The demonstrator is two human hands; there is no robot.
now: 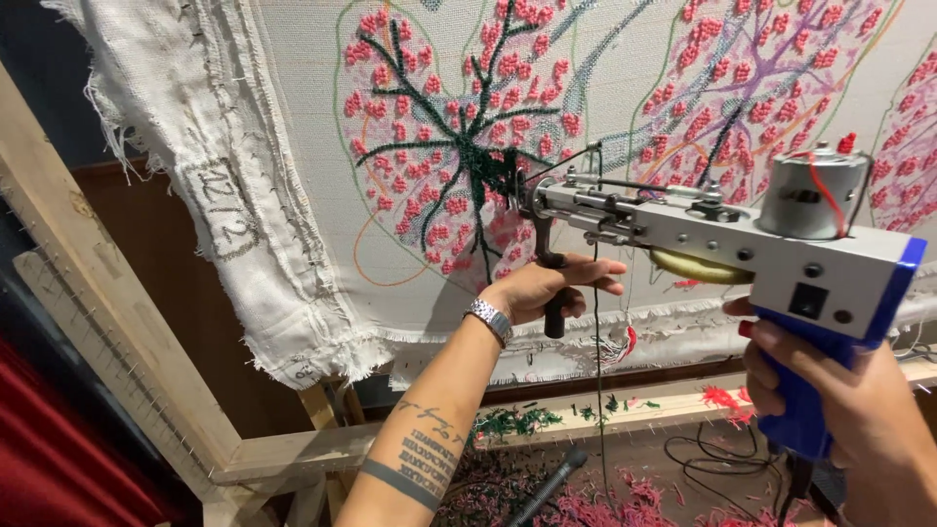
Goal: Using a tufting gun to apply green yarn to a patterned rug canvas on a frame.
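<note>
A tufting gun (722,234) with a grey metal body, a silver motor and a blue grip points left at a white backing cloth (293,146). Its needle end touches the dark green branch of a pink and green tufted leaf (459,146). My left hand (547,288), with a metal watch on the wrist, grips the gun's black front handle from below. Lower right, my right hand (849,410) wraps the blue rear grip. A dark yarn strand (597,322) hangs down from the gun.
The cloth is stretched on a wooden frame (107,332) with rows of small nails along its left bar. More pink leaf shapes (752,78) fill the cloth's right side. Green and pink yarn scraps (586,488) and black cables (712,459) lie on the floor.
</note>
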